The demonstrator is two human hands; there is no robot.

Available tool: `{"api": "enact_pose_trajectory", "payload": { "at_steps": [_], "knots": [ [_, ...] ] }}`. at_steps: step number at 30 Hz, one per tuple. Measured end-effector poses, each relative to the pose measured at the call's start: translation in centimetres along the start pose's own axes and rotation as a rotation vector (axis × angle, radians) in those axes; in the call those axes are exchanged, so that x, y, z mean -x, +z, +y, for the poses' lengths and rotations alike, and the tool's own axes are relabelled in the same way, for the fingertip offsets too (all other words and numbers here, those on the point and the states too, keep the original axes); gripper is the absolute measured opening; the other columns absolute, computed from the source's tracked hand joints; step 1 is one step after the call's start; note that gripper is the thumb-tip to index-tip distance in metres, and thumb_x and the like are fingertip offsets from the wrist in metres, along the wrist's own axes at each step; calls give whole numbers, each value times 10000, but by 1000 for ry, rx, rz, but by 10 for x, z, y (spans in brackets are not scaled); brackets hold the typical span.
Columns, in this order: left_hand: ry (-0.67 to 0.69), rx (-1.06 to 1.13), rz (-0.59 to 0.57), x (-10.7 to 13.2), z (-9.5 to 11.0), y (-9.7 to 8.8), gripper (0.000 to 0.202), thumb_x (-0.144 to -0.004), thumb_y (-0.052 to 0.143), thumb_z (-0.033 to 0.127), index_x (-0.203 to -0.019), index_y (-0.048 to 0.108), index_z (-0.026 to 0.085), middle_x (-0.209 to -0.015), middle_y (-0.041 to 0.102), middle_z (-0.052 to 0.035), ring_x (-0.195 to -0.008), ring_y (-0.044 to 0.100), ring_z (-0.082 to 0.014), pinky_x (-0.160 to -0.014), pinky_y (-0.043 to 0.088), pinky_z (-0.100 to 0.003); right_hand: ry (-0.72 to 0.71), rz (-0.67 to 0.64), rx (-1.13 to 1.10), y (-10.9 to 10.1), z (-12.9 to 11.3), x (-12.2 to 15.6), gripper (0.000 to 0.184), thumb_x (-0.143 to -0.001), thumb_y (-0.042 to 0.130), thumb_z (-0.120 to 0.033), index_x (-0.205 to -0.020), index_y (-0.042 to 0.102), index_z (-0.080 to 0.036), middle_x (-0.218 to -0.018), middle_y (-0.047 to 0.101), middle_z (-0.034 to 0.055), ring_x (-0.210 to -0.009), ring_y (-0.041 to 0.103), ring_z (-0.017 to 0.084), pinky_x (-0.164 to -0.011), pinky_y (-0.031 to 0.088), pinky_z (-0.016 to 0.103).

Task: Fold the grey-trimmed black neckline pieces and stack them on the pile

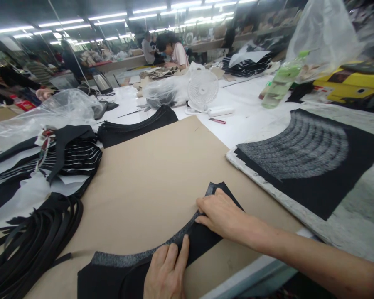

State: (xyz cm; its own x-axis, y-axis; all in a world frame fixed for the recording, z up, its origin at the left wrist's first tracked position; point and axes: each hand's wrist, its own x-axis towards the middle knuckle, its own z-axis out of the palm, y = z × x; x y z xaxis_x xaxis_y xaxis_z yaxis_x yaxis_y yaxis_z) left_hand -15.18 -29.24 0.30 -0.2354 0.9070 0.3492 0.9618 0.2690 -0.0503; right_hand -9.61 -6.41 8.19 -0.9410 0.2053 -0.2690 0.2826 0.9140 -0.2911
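Note:
A black fabric piece (202, 243) with a curved upper edge lies on the brown board before me. A speckled grey strip (118, 259) runs along that curve. My left hand (166, 270) rests on the fabric near the middle of the curve, fingers stretched out and pressing down. Farther right, my right hand (221, 211) has its fingers bent over the strip at the piece's upper end, thumb on the fabric below; it appears to grip the edge. Its fingertips partly cover the strip there.
The brown board (149, 166) spans the table. Black strips (46, 236) and striped black pieces (81, 155) lie left; more black pieces (137, 126) lie behind. At right, a slab (268, 199) bears grey-coated black pieces (327, 178). Beyond are a fan (202, 89) and bottle (279, 85).

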Motion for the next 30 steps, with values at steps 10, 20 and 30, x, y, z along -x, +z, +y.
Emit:
{"api": "enact_pose_trajectory", "payload": {
  "at_steps": [10, 20, 30],
  "knots": [
    [46, -84, 131, -6, 4, 20, 450, -803, 405, -33, -1174, 583, 151, -985, 663, -59, -908, 600, -183, -811, 463, -306, 8, -107, -140, -30, 48, -9, 103, -813, 595, -269, -750, 656, -214, -726, 679, 4, -701, 615, 163, -570, 320, 239],
    [-1, -156, 53, -27, 14, 16, 473, -847, 467, 62, -1288, 554, 208, -753, 520, -13, -724, 537, -152, -638, 429, -272, 32, -56, -24, -27, 37, -10, 138, -840, 561, -202, -821, 690, -154, -785, 697, 101, -782, 654, 240, -646, 379, 289],
    [109, -140, 94, -43, 14, 19, 327, -856, 441, 36, -1104, 630, 136, -897, 609, -56, -817, 557, -167, -694, 439, -299, 103, 160, -229, 5, 66, -1, 295, -784, 743, -354, -962, 565, -200, -903, 631, 15, -781, 586, 183, -654, 359, 272]
  ]
}}
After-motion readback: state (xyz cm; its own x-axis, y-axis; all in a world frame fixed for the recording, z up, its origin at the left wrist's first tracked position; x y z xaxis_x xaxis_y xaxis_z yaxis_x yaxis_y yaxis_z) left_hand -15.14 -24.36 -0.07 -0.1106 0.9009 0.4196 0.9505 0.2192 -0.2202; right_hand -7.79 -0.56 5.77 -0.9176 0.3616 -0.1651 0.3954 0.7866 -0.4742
